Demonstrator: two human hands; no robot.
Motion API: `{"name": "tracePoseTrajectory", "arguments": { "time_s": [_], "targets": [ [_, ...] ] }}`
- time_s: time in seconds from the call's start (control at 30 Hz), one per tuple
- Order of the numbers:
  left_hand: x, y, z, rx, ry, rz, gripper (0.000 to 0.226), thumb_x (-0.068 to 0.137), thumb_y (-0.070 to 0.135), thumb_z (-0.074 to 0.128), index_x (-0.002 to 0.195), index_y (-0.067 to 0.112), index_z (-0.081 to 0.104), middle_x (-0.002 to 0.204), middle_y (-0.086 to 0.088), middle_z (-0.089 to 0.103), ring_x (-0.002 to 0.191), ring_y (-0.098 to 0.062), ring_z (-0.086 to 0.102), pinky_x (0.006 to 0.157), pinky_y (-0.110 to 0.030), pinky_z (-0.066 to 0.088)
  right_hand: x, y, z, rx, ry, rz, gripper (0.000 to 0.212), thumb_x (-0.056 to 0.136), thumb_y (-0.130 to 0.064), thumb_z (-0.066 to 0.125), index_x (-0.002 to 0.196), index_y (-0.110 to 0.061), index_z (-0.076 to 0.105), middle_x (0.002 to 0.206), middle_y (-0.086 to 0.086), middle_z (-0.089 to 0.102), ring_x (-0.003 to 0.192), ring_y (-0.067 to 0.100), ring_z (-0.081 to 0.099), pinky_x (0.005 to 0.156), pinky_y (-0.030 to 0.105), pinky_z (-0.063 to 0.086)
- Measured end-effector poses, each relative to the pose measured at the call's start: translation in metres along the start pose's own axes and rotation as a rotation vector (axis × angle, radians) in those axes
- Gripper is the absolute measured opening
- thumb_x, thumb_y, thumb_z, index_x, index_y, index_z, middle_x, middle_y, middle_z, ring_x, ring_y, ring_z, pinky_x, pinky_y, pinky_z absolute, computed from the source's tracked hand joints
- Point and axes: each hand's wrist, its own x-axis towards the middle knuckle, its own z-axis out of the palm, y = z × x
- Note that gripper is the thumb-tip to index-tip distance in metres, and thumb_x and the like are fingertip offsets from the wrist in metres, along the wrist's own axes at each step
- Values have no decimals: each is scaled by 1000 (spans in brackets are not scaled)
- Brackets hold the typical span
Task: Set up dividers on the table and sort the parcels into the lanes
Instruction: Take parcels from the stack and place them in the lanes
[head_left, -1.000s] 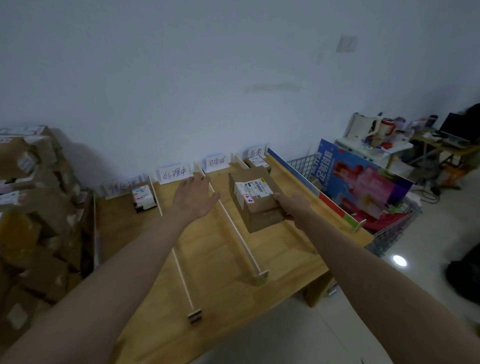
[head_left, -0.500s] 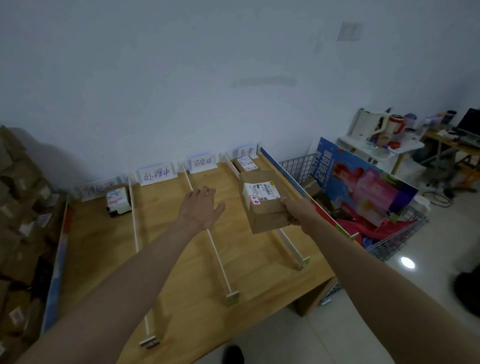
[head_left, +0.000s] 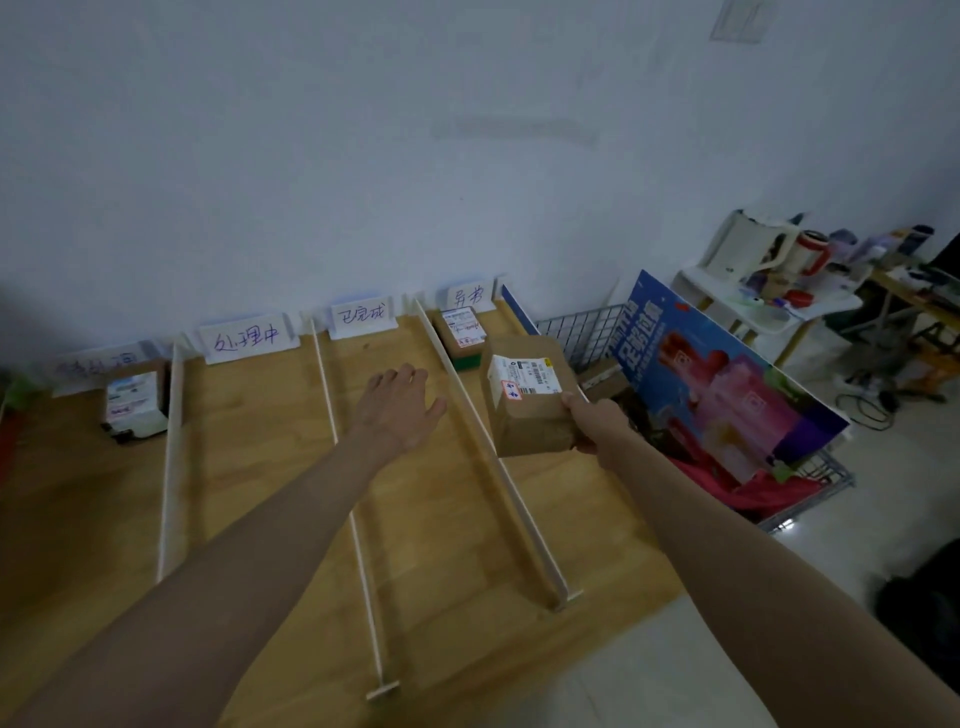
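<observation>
Across the long light wooden table (head_left: 270, 519), thin white upright dividers (head_left: 493, 452) are marking off lanes. Over the rightmost lane the right hand (head_left: 592, 423) is gripping a brown cardboard parcel with a white label (head_left: 527, 397) — held in the air. The left hand (head_left: 397, 408) is hovering flat, fingers spread, holding nothing.

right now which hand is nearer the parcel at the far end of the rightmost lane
Right. The right hand holds a brown box just in front of that parcel; the left hand hovers one lane over.
</observation>
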Motion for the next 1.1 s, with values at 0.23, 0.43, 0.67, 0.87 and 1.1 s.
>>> {"name": "tracePoseTrajectory", "arguments": {
  "time_s": [0.23,0.43,0.67,0.87,1.1],
  "targets": [
    [50,15,29,7,-26,-64,57,99,52,36,141,14,46,141,-7,50,126,-28,49,107,-40,34,82,-14,-7,-13,-52,35,59,96,-40,59,136,0,43,123,13,53,100,27,56,79,39,57],
    [110,37,44,-8,-36,-138,56,100,50,36,140,12,47,139,-8,51,124,-29,50,107,-41,35,170,-27,-13,-31,-113,39,63,93,-43,61,137,-1,45,127,17,56,108,30,61,94,46,55],
    [186,71,65,-22,-64,-253,56,99,52,36,139,15,47,137,-6,51,124,-27,50,107,-41,35,278,-50,-5,-93,-180,-3,68,93,-43,61,146,-6,39,134,17,54,115,31,59,97,47,54],
    [226,74,85,-26,-72,-302,55,100,51,34,139,14,47,136,-6,52,124,-25,50,109,-41,36,348,-70,26,-240,-186,-81,55,94,-50,56,116,0,57,111,15,61,102,29,62,91,44,55],
    [262,57,106,-46,-88,-374,52,101,50,37,138,15,47,136,-6,53,125,-26,51,107,-41,37,401,-84,73,-283,-233,-126,60,96,-50,53,128,1,54,124,17,56,105,26,59,71,30,50]
  ]
}}
